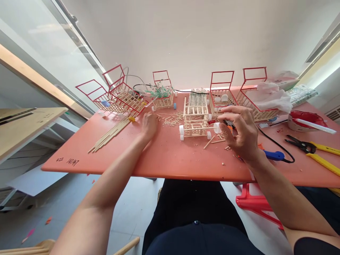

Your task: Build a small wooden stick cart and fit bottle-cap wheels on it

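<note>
My right hand (240,132) is over the right of the table, thumb and fingers bent around a white bottle cap (217,128). The cap sits at the end of a thin stick that runs left across a small wooden-stick cart (196,118). White caps like wheels show at the cart's lower corners, one pair (181,132) at its left. My left hand (149,124) rests on the table with curled fingers, between a bundle of long sticks (110,135) and a scatter of short cut sticks (174,118). What its fingers hold, if anything, is hidden.
Red-handled stick carts line the back, one (123,95) at left, another (223,85) at right. Green plastic sprigs (159,92) fill one. At right are a blue-handled tool (275,156) with a black cord, yellow-handled pliers (310,147) and a red paint tub (294,124).
</note>
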Available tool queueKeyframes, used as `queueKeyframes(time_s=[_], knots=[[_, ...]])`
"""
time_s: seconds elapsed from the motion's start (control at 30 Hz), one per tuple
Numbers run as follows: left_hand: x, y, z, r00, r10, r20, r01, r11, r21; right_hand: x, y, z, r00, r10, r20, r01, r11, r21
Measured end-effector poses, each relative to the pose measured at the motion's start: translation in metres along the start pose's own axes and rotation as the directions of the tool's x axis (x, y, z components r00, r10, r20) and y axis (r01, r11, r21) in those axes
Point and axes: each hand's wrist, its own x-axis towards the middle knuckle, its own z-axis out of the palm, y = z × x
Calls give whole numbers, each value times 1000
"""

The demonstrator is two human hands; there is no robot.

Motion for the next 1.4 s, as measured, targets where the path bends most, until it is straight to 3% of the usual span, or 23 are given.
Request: queueKeyframes(time_s=[0.1, 0.23, 0.27, 0.33, 0.4, 0.5, 0.57, 0.67, 0.83, 0.9, 1.23, 1.3, 1.4], knots=[[-11, 17, -10, 999, -17, -47, 17, 1000, 3, 0, 0, 0, 1000, 7, -9, -7, 1000, -2], [-54, 42, -40, 974, 36, -222, -53, 996, -73, 0, -4, 1, 1000, 11, -9, -11, 1000, 1], [-67, 49, -46, 927, 93, -364, -146, 982, -121, -1, -6, 2, 1000, 9, 3, -9, 1000, -7], [-92, 65, -54, 864, 172, -472, -263, 956, -132, -3, -8, 4, 999, 3, 37, -2, 999, -35], [-110, 82, -53, 711, 365, -601, -472, 881, -23, -5, -11, 7, 997, -11, 73, 17, 996, -83], [-117, 103, -44, 582, 545, -604, -611, 783, 119, -9, -15, 11, 992, -58, 113, 77, 983, -167], [-113, 111, -36, 530, 622, -576, -664, 727, 173, -10, -19, 13, 987, -80, 136, 108, 971, -212], [-102, 118, -28, 539, 667, -513, -691, 699, 183, -11, -22, 17, 983, -60, 174, 104, 962, -254], [-93, 125, -22, 663, 618, -423, -618, 770, 157, -13, -21, 21, 983, -27, 182, 77, 958, -275], [-92, 127, -20, 679, 612, -405, -613, 776, 146, -14, -20, 20, 983, -38, 179, 87, 958, -272], [-91, 124, -13, 522, 677, -518, -688, 694, 214, -7, -25, 19, 973, -119, 199, 176, 938, -299], [-92, 123, -13, 513, 675, -530, -698, 688, 200, -7, -25, 19, 972, -110, 207, 170, 939, -298], [-92, 123, -14, 542, 665, -514, -691, 701, 177, -7, -24, 20, 968, -91, 234, 161, 940, -299]])
